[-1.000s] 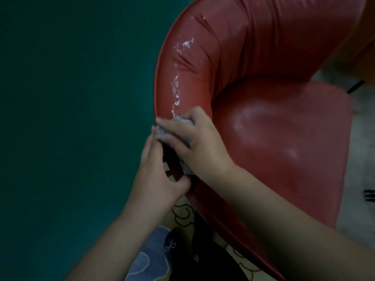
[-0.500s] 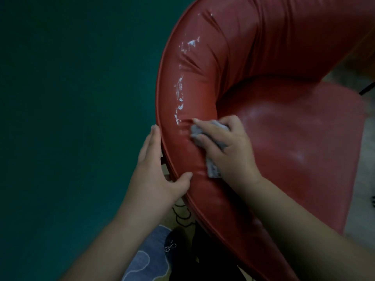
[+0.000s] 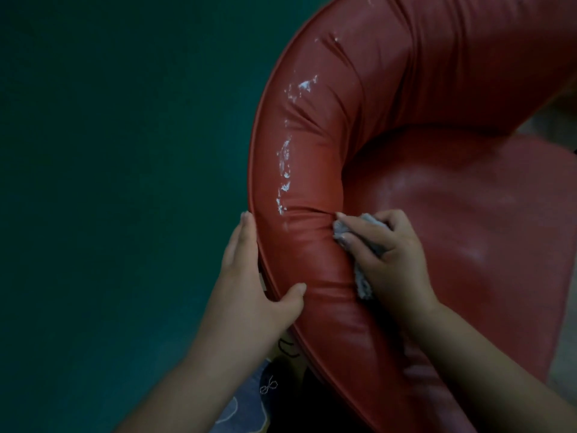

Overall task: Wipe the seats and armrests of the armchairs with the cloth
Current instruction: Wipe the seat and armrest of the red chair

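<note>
A red leather armchair [image 3: 437,89] fills the right of the view, its curved armrest [image 3: 312,251] running down the middle. White flaky marks [image 3: 284,170] streak the armrest's top. My right hand [image 3: 387,257] presses a small grey cloth [image 3: 363,282] against the inner side of the armrest, beside the seat [image 3: 468,229]. My left hand [image 3: 253,276] grips the armrest's outer edge, fingers flat on the outside and thumb on top.
A dark green wall [image 3: 125,182] stands close on the left of the chair. Patterned clothing [image 3: 268,389] shows at the bottom between my arms. A strip of pale floor [image 3: 565,354] lies at the right edge.
My right hand has slid the cloth from the armrest's outer edge across its top to the inner side. My left hand has stayed on the outer edge.
</note>
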Tool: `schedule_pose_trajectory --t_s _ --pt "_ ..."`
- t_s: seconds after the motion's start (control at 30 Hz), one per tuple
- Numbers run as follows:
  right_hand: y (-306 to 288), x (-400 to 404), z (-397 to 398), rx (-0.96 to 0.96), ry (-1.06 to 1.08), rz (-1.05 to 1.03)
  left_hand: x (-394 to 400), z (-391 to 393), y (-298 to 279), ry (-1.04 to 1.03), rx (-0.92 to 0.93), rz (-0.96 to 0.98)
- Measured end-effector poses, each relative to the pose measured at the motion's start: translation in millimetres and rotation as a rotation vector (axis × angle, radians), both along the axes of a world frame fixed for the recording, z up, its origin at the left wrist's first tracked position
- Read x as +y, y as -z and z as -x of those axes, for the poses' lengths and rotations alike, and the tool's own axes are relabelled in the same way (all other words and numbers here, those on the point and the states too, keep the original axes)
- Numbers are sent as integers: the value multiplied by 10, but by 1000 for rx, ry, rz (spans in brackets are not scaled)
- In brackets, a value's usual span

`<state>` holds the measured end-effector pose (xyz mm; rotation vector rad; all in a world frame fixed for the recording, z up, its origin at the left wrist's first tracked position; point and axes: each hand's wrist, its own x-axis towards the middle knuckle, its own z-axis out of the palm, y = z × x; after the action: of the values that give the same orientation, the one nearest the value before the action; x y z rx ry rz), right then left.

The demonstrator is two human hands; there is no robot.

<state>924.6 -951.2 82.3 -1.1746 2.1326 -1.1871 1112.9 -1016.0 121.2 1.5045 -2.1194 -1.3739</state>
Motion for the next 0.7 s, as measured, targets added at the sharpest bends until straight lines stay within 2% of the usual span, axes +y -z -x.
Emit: schedule_pose_trajectory --t_s 0.07,0.17,0.23,0.4,0.47,0.57,0.7 --pt "-75 -164 -37 -24 25 54 -59 3 -1 -2 16 0" --pt "-176 -357 -253 28 -255 158 -147 -4 23 -27 20 8" --pt "-107 -282 -249 69 -336 170 -196 -14 30 -33 31 -5" --pt "65 24 113 -98 54 7 -247 -19 41 -23 57 -37" --pt "-5 -29 -15 -88 16 97 -258 -20 65 -29 77 -39" --pt "-90 -258 -292 38 -218 189 -270 -28 97 -48 107 -51" --pt "-128 -699 -175 113 -85 171 -346 -30 112 -43 137 -76"
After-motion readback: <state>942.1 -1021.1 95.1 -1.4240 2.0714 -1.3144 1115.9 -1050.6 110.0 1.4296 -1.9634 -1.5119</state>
